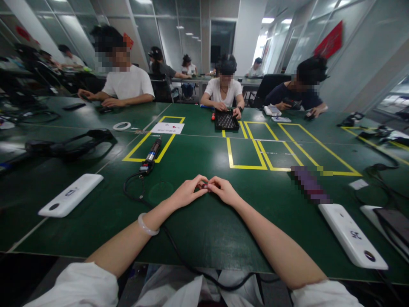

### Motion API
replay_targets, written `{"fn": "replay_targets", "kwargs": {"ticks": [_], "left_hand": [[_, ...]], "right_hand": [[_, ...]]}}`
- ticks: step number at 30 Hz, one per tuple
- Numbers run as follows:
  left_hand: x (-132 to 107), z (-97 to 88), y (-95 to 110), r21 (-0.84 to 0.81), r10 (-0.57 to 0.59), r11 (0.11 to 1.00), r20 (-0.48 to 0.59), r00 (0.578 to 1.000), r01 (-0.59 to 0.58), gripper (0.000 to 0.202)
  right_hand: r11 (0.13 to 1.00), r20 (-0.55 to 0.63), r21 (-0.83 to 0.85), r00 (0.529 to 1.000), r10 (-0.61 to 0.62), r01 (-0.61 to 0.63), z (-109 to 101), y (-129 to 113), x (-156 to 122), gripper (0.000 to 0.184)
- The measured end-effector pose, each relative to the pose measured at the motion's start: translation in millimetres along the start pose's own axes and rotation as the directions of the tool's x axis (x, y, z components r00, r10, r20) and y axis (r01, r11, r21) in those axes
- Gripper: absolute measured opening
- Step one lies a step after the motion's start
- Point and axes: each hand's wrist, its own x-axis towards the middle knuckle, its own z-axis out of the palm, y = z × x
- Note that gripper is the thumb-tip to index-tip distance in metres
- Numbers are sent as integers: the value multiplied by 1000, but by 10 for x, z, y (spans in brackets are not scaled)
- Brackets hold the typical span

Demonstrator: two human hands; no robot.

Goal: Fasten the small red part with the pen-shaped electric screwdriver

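Both of my hands meet above the green table (188, 230), near its middle. A small dark reddish piece (205, 186) sits between the fingertips; it is too small to name. My left hand (189, 190) pinches it from the left with thumb and fingers. From the other side, my right hand (223, 190) closes on it too, its fingers curled in. A pale bracelet (147, 225) circles my left wrist. Left of and beyond my hands lies an electric screwdriver (151, 157) with a black cable.
White oblong devices lie left (70, 195) and right (353, 236). A purple slab (309, 184) is nearby. Beyond are yellow tape outlines (247, 167), a paper sheet (168, 128) and a white ring (122, 126). Opposite, a person handles a black tray (226, 121); others sit around.
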Motion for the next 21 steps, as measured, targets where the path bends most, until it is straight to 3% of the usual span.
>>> {"fn": "replay_targets", "kwargs": {"ticks": [5, 15, 18, 21], "left_hand": [[8, 6, -48, 118, 21, 993, -37, 999, -17, 21], [23, -106, -52, 156, 1, 988, -52, 999, 7, 33], [31, -321, -242, 298, -22, 951, -204, 979, 84, 36], [-30, -652, -590, 479, -77, 826, -426, 901, 297, 40]], "right_hand": [[996, -1, 89, 1000, 17, -17, 5, 4, 3, 23], [996, -9, 89, 1000, 20, -20, 18, -4, 11, 19], [995, -14, 92, 999, 38, -36, 23, -27, 9, 20], [996, -12, 81, 999, 49, -48, 27, -33, 13, 19]]}}
